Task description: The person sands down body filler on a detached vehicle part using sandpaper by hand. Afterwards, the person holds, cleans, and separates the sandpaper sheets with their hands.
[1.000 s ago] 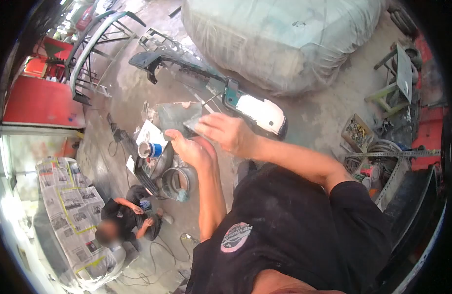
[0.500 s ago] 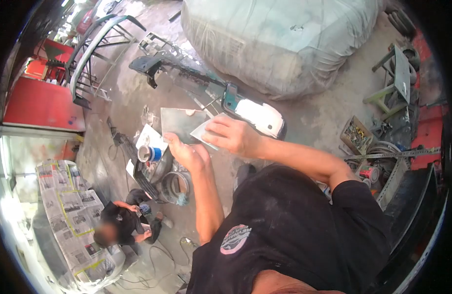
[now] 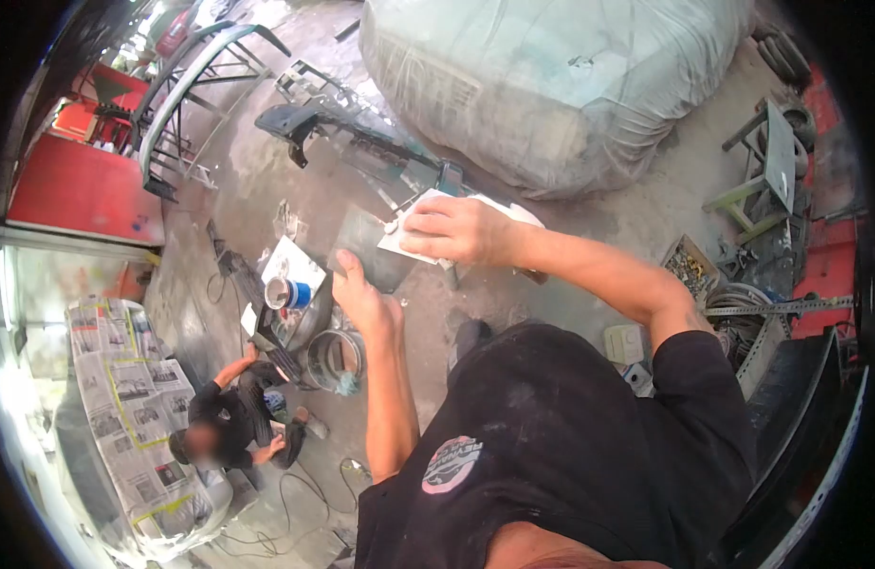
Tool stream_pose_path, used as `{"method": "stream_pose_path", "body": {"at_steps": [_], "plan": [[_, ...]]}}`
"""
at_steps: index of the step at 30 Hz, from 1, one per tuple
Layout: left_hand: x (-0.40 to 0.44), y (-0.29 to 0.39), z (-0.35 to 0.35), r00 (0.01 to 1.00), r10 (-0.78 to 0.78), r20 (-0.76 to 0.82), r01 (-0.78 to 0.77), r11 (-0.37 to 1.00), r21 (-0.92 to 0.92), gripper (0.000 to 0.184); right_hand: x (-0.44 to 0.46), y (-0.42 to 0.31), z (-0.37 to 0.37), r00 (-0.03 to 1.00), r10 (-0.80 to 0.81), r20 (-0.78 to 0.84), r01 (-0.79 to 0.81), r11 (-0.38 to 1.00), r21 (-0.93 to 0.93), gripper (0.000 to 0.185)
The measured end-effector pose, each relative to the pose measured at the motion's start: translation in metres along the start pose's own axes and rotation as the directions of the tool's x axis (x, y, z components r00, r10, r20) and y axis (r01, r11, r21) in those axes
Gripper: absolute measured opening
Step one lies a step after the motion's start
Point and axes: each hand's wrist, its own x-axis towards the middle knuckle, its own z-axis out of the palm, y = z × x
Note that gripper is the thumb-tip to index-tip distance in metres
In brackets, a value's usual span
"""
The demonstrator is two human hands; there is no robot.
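My left hand grips the near edge of a flat grey board, thumb on top. In my right hand is a pale flat spreader, its edge by the right side of the board. A small pale lump lies on the board beside the spreader. Below and left of the board, an open blue-and-white can stands on a white sheet. A round bucket with a bluish cloth at its rim is under my left forearm.
A co-worker in black crouches at the lower left beside a newspaper-covered panel. A plastic-covered car fills the top. A dark bumper lies beyond my hands. A box of small parts and a green-legged stand are at right.
My right hand and the spreader have moved right and slightly up, now at the board's right side. The board has turned. The co-worker's arm has reached out toward the dark parts.
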Motion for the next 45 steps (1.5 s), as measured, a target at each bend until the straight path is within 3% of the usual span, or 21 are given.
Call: {"method": "stream_pose_path", "body": {"at_steps": [4,6,10,12,13,14,15,17,19,21,23,27,29,36,37,38,39,41,42,43,45], "plan": [[-0.004,0.002,-0.011,0.999,-0.028,0.030,0.026,0.997,0.068,0.048,0.003,0.005,0.001,0.998,-0.065,-0.004,0.065,0.998,0.012,0.030],[-0.004,-0.001,-0.023,0.993,-0.116,0.016,0.112,0.981,0.159,0.046,0.005,0.004,0.005,1.000,-0.002,-0.005,0.002,1.000,0.026,0.029],[-0.013,-0.012,-0.033,0.993,-0.094,0.070,0.080,0.980,0.185,0.040,0.003,0.017,0.002,0.999,0.041,0.014,-0.041,0.998,0.045,0.032],[-0.020,-0.021,-0.046,0.977,-0.157,0.143,0.070,0.873,0.482,0.040,-0.001,0.033,-0.005,0.959,0.284,0.014,-0.285,0.958,0.036,0.033],[-0.022,-0.020,-0.045,0.977,-0.153,0.149,0.064,0.875,0.480,0.040,-0.003,0.034,-0.011,0.959,0.283,0.011,-0.283,0.959,0.030,0.033],[-0.025,-0.019,-0.042,0.980,-0.170,0.108,0.133,0.949,0.288,0.041,-0.002,0.036,-0.018,0.787,0.615,0.047,-0.590,0.729,0.348,0.030],[-0.027,-0.012,-0.035,0.978,-0.196,0.073,0.190,0.978,0.082,0.043,-0.003,0.038,-0.026,0.519,0.832,0.196,-0.738,0.320,0.595,0.027],[-0.026,-0.007,-0.031,0.958,-0.247,0.146,0.254,0.967,-0.028,0.043,-0.023,0.052,-0.014,0.549,0.813,0.195,-0.676,0.294,0.676,0.031],[-0.030,-0.007,-0.026,0.896,-0.360,0.259,0.381,0.924,-0.032,0.040,-0.026,0.049,-0.006,0.554,0.771,0.313,-0.462,-0.028,0.887,0.038],[-0.038,-0.024,-0.021,0.828,-0.477,0.296,0.514,0.856,-0.057,0.045,-0.031,0.050,0.000,0.546,0.755,0.362,-0.483,-0.069,0.873,0.040],[-0.050,-0.031,0.003,0.801,-0.501,0.328,0.574,0.800,-0.178,0.044,-0.037,0.053,0.015,0.589,0.665,0.459,-0.415,-0.238,0.878,0.043],[-0.052,-0.026,0.016,0.818,-0.479,0.318,0.541,0.828,-0.144,0.041,-0.040,0.040,0.015,0.597,0.642,0.482,-0.409,-0.273,0.871,0.047],[-0.050,-0.029,0.010,0.823,-0.477,0.309,0.538,0.829,-0.152,0.043,-0.041,0.038,0.002,0.595,0.633,0.495,-0.588,-0.077,0.805,0.047],[-0.047,-0.029,-0.011,0.841,-0.438,0.316,0.489,0.866,-0.102,0.038,-0.065,0.040,-0.007,0.565,0.638,0.523,-0.699,0.033,0.715,0.044],[-0.045,-0.023,-0.009,0.837,-0.444,0.321,0.495,0.864,-0.095,0.038,-0.081,0.043,-0.004,0.594,0.615,0.518,-0.800,0.383,0.462,0.043],[-0.041,-0.015,-0.007,0.862,-0.379,0.336,0.433,0.896,-0.099,0.039,-0.097,0.046,-0.003,0.614,0.589,0.526,-0.739,0.662,0.121,0.042],[-0.038,-0.004,-0.007,0.880,-0.321,0.351,0.375,0.922,-0.096,0.040,-0.111,0.036,-0.003,0.607,0.602,0.519,-0.750,0.650,0.124,0.042],[-0.024,0.000,0.001,0.863,-0.259,0.435,0.348,0.927,-0.138,0.042,-0.120,0.029,-0.010,0.515,0.757,0.402,-0.857,0.470,0.213,0.036],[-0.022,-0.004,0.002,0.917,-0.222,0.331,0.254,0.965,-0.059,0.039,-0.112,0.017,-0.019,0.463,0.832,0.306,-0.880,0.390,0.272,0.032],[-0.023,-0.009,0.001,0.956,-0.181,0.229,0.177,0.983,0.041,0.037,-0.101,0.004,-0.027,0.461,0.831,0.312,-0.880,0.384,0.280,0.032],[-0.020,-0.037,-0.010,0.960,-0.175,0.218,0.156,0.983,0.099,0.039,-0.087,-0.016,-0.044,0.268,0.933,0.240,-0.950,0.216,0.224,0.031]]}}
